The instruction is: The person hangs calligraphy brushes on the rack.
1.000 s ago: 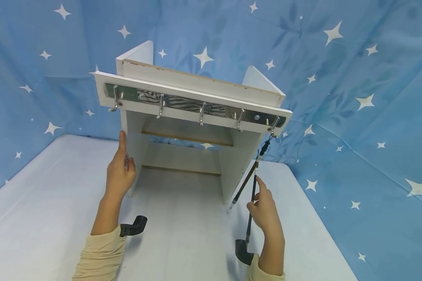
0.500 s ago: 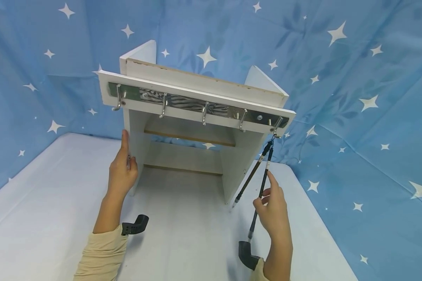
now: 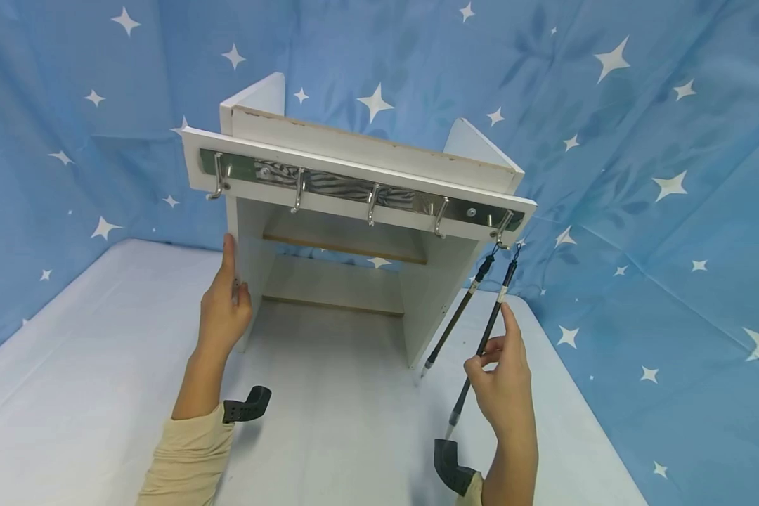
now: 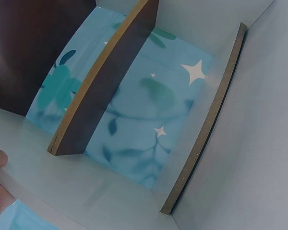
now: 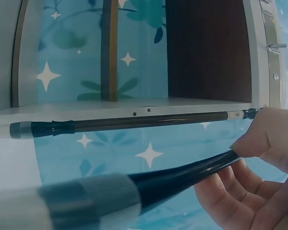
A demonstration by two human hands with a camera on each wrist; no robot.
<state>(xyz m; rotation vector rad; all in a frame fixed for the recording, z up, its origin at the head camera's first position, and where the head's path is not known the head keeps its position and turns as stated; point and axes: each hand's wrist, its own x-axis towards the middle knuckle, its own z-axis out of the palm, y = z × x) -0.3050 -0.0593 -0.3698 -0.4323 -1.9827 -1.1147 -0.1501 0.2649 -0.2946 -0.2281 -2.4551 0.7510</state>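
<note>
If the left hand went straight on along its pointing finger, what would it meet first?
It would probably meet the hook rail, near its leftmost hook; depth is unclear.

Open room between white side panels [image 3: 431, 299], hook rail [image 3: 338, 185] crossing above, hanging brush [image 3: 455, 320] obstructing the right flank

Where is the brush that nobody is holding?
In the head view, the free brush hangs from the rightmost hook, left of the held brush in the right hand.
</note>
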